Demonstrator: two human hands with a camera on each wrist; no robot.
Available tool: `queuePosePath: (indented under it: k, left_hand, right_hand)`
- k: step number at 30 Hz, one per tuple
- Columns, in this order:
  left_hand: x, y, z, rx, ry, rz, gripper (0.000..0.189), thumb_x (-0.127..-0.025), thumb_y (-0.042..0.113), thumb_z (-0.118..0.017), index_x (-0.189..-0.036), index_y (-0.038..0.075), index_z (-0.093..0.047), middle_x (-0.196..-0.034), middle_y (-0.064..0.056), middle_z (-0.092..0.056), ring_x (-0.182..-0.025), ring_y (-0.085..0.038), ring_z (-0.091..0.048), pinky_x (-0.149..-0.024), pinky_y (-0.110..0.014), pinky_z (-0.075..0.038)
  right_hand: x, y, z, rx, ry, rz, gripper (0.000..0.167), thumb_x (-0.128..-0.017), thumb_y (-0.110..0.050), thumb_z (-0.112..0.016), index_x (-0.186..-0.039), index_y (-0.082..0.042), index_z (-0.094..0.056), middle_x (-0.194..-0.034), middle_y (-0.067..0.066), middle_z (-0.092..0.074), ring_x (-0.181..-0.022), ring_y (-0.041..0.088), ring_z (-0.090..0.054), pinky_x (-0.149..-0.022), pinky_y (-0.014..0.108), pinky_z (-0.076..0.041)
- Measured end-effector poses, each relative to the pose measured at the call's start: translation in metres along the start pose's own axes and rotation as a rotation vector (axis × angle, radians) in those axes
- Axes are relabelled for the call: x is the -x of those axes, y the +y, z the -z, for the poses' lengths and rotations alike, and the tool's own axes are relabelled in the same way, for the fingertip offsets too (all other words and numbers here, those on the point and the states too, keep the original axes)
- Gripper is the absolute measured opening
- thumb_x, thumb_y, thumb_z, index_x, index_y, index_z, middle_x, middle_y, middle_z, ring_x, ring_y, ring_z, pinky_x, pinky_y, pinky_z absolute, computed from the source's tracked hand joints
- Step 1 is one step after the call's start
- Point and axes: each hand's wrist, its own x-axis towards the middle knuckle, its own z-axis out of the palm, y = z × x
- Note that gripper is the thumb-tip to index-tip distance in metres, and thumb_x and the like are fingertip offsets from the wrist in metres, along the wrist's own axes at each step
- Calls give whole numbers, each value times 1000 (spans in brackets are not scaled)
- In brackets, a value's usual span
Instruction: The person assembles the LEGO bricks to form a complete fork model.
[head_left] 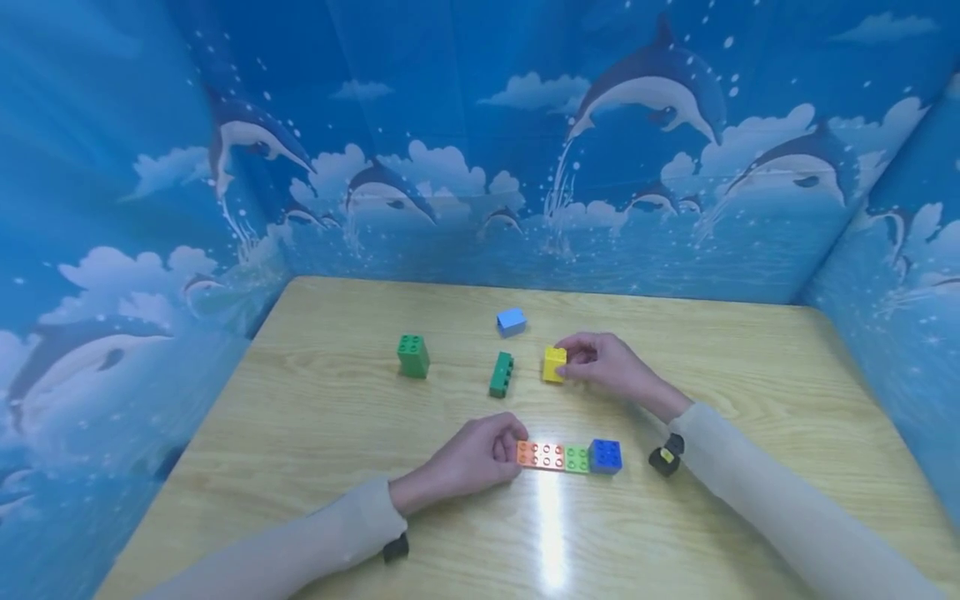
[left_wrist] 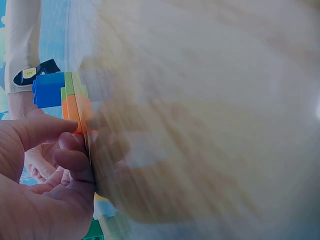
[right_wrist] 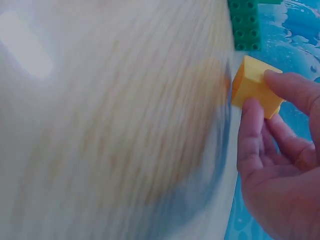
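My left hand (head_left: 476,454) pinches the left end of an orange toy building brick (head_left: 540,456), seen close up in the left wrist view. A lime green brick (head_left: 577,458) follows in the same row, and a taller blue brick (head_left: 605,456) stands at the right end. Farther back, my right hand (head_left: 603,362) pinches a yellow brick (head_left: 554,364) between thumb and fingers. The right wrist view has this yellow brick (right_wrist: 255,85) close over the wooden table, with a green studded brick (right_wrist: 245,27) beyond it.
Left of the yellow brick, a dark green brick (head_left: 501,374) lies on its side. A light blue brick (head_left: 512,322) sits behind it. A tall green brick (head_left: 413,357) stands at the left on the wooden table (head_left: 337,333). Dolphin-print curtains (head_left: 465,125) enclose the back and sides.
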Motion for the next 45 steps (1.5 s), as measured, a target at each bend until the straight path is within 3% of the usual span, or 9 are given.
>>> queuePosePath:
  k: [16, 22, 29, 35, 45]
  left_hand:
    - [-1, -2, 0, 3, -4, 12, 41, -87, -4, -82, -124, 9, -70, -91, 5, -67, -78, -13, -66, -70, -26, -59]
    - [-2, -3, 0, -3, -2, 22, 40, -88, -4, -81, -124, 11, -71, -91, 5, -67, -78, -13, -66, -69, -26, -58]
    - [-1, -3, -1, 9, -5, 36, 40, -88, -3, -81, -123, 11, -71, -91, 4, -68, -79, -13, -66, -69, -26, -58]
    - [-1, -2, -1, 5, 5, 42, 40, -87, -4, -81, -122, 12, -71, -92, 4, -68, -79, -14, -66, -69, -27, -58]
    - [-1, -2, -2, 7, 12, 53, 40, -86, -3, -83, -122, 13, -71, -92, 4, -67, -80, -14, -66, -70, -27, -58]
  right_hand:
    - [31, -17, 2, 1, 23, 70, 51, -99, -29, -83, -139, -2, -66, -124, 11, -70, -113, 27, -67, -100, 40, -57]
    - [47, -23, 1, 33, 39, 94, 47, -102, -27, -80, -139, -2, -67, -121, 10, -70, -113, 28, -67, -99, 42, -58]
    - [66, -27, -7, 58, 57, 120, 41, -97, -19, -83, -132, -3, -70, -118, 5, -72, -110, 24, -67, -99, 45, -58]
    - [80, -29, -12, 83, 57, 171, 39, -95, -21, -87, -128, -5, -72, -116, 2, -73, -108, 22, -68, -98, 46, -59]
    - [101, -30, -20, 168, 31, 179, 38, -91, -23, -91, -124, -12, -75, -120, -2, -75, -111, 25, -70, -96, 51, -60]
